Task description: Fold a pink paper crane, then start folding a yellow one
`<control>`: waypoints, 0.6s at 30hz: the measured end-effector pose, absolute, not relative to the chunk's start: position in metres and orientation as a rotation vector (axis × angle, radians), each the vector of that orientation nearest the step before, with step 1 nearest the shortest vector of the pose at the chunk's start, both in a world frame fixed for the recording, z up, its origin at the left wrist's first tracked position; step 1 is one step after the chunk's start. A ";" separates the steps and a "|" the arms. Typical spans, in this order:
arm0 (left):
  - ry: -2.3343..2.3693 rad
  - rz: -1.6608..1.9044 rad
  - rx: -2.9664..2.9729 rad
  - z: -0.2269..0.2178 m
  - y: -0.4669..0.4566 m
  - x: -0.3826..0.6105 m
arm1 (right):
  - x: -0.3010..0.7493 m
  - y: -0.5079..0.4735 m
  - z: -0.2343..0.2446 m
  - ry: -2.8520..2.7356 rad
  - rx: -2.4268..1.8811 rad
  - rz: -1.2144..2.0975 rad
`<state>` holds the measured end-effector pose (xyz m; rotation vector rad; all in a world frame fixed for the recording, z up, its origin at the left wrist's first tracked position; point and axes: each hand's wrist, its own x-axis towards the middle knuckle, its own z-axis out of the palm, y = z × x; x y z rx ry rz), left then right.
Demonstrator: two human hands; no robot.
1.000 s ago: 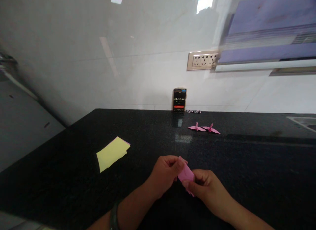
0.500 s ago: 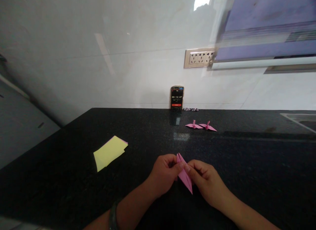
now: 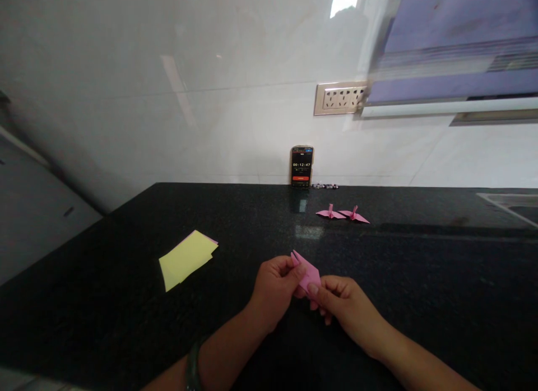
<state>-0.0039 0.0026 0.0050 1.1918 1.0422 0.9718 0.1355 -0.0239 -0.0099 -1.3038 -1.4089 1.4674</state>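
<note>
Between my hands is a piece of folded pink origami paper (image 3: pixel 310 272), held above the counter with a split point toward the upper left. My left hand (image 3: pixel 272 290) pinches its left side between thumb and fingers. The thumb of my right hand (image 3: pixel 347 306) presses on the lower right part, with the fingers curled beneath. My fingers hide the paper's lower end. Farther back, two folded pink paper cranes (image 3: pixel 330 213) sit side by side on the counter, their wings spread.
A stack of yellow paper sheets (image 3: pixel 187 261), with a pink edge showing, lies left on the black counter (image 3: pixel 126 318). A phone (image 3: pixel 301 166) running a timer leans on the wall, a beaded strap (image 3: pixel 325 186) beside it. A sink edge (image 3: pixel 506 203) shows at right.
The pink paper has turned and moved slightly up and left. Its long lower point, visible before, is now folded up or hidden by my right hand's fingers.
</note>
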 end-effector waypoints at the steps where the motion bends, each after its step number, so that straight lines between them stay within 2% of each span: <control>1: 1.010 0.948 1.182 0.005 0.002 -0.004 | 0.136 -0.024 -0.011 -1.406 -1.304 1.462; 6: 0.859 0.809 1.171 0.005 0.001 -0.005 | 0.137 -0.023 -0.013 -1.435 -1.275 1.489; 11: 0.918 0.893 1.126 0.000 0.002 -0.006 | 0.135 -0.026 -0.006 -1.369 -1.271 1.650; 18: 1.005 0.942 1.169 -0.002 0.003 -0.005 | 0.136 -0.027 -0.011 -1.419 -1.344 1.507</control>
